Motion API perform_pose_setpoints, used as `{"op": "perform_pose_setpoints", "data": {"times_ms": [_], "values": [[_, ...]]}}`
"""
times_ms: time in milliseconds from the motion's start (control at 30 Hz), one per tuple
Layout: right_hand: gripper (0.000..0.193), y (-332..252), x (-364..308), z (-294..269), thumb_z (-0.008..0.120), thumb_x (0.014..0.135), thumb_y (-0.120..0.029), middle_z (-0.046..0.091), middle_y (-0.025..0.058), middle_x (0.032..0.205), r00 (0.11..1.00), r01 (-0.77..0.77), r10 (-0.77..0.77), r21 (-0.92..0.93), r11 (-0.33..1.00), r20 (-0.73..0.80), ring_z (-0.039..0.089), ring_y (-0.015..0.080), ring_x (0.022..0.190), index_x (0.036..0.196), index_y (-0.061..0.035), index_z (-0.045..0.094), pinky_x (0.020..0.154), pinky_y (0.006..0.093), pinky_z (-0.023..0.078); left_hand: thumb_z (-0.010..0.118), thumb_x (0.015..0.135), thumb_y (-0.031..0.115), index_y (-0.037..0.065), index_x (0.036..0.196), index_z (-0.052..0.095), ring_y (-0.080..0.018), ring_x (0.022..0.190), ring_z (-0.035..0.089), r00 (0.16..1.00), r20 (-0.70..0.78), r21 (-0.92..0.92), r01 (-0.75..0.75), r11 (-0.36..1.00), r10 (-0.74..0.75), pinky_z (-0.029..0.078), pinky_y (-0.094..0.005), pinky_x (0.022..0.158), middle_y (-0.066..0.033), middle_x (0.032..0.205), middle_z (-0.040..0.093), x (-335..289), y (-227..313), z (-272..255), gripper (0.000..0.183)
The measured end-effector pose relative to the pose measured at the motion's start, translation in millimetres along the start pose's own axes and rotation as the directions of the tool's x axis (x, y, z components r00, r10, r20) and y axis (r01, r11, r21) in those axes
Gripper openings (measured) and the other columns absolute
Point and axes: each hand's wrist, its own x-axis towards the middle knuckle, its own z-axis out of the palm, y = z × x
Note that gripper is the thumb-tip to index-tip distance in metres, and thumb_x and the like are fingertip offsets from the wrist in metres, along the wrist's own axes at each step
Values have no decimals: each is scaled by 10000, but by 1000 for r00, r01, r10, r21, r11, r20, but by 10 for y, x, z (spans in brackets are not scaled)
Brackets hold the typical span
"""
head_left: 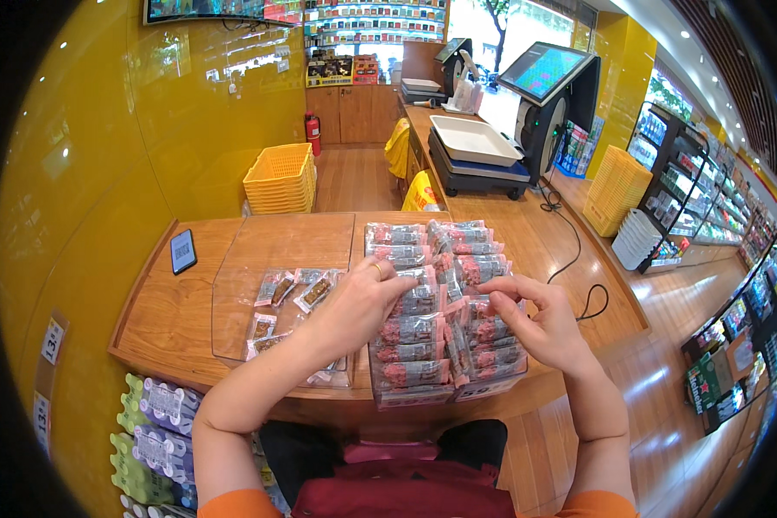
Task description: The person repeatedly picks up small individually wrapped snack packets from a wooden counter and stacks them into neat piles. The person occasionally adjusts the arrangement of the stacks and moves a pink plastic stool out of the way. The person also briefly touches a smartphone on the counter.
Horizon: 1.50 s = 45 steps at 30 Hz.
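Item: pink snack packets (423, 332), small sealed pouches with clear windows, stacked in two close columns inside a clear tray (414, 399) at the near edge of the wooden counter (168, 324), right of its middle. Each packet lay with its long axis across the counter, left to right; the columns ran from the near edge away toward the far edge.

Left hand (363, 302): rested on the left column from the left side, fingers curled over the packet tops and pressed against them. A ring showed on one finger. Whether a single packet was pinched could not be told.

Right hand (535, 326): sat on the right column from the right side, thumb and fingertips closed on the edge of a packet near the column's middle.

Relation: the stack lay directly between the two hands, touching both; neither hand was clearly nearer. The hands stood apart, the columns filling the gap.

Second container: a clear shallow tray (233, 285), just beside the first toward the counter's left, holding only a few brown-filled packets (295, 289) scattered loosely.

Also on the counter: a dark phone (183, 251) near the far left corner. Beyond it, stacked yellow baskets (281, 180) on the floor and a weighing scale (475, 147) on the counter further back.
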Motion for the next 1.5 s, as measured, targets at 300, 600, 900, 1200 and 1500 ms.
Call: {"op": "perform_pose_setpoints", "data": {"times_ms": [300,600,900,1200,1500], "values": [[166,50,-99,7,597,891,-104,686,119,892,999,-34,35,78,996,-21,650,192,802,1010,-14,670,717,300,503,647,816,75,22,1164,604,-312,1057,546,998,20,-104,56,993,-54,457,-377,900,-153,1067,587,-51,29,-131,355],[208,99,-75,131,577,886,-73,651,130,929,978,204,-205,-56,977,-25,619,261,860,1080,-23,634,772,333,471,482,950,349,85,1351,444,-334,1306,386,934,331,18,-152,988,137,286,-580,1044,-148,1343,479,-9,125,50,482],[207,225,-418,15,589,873,-86,649,138,927,963,160,-199,-209,965,-180,606,285,881,1066,-33,641,787,347,469,517,942,232,38,1249,517,-343,1125,545,933,40,-148,360,921,-358,427,-420,961,-204,1241,548,-164,-250,-513,363],[517,114,-626,219,760,713,-360,451,72,1377,865,494,-346,-499,712,363,321,350,1326,1201,-265,619,1035,569,205,685,772,505,-22,1135,528,-300,946,627,393,730,391,430,814,-559,458,-398,869,-204,952,652,-785,-674,-79,658],[616,218,-577,315,747,737,-388,354,143,1443,942,305,-188,-471,828,278,219,392,1373,1292,-212,546,1073,577,129,733,731,375,-79,1258,382,-258,1006,563,446,713,309,491,815,-540,435,-385,855,-252,1039,588,-884,-804,68,779]]}}
